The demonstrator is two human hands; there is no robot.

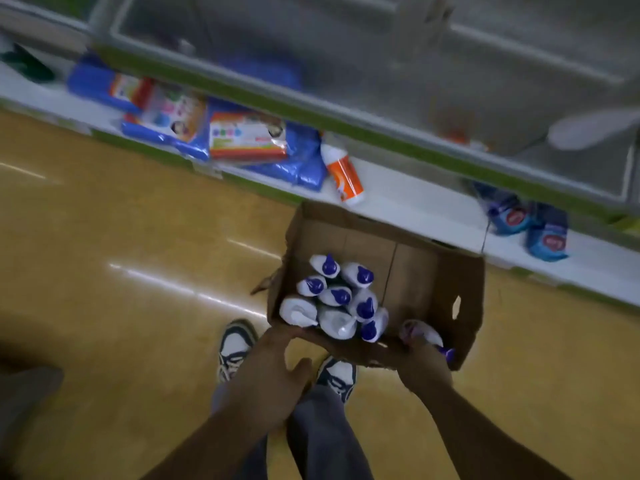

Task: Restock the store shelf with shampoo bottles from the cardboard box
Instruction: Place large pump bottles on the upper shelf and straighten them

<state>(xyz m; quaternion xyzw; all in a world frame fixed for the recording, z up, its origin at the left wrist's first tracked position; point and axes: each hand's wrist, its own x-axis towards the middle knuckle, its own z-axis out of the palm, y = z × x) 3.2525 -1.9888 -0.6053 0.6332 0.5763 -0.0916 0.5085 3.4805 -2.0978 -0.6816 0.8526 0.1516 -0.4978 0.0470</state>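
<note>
An open cardboard box (426, 271) is held above the floor in front of the store shelf (408, 199). Inside it, several white shampoo bottles with purple caps (341, 296) stand crowded at its left side. One more bottle (424, 336) lies against the near wall. My left hand (273, 368) grips the box's near left corner. My right hand (424, 367) holds the near right edge, fingers curled over the wall by the lying bottle. The frame is blurred by motion.
The bottom shelf holds blue packets with colourful labels (221, 140), an orange and white bottle (343, 174) lying down and blue pouches (530, 223) at the right. A green-edged upper shelf (346, 109) overhangs it. My sneakers (235, 348) stand on the yellow floor.
</note>
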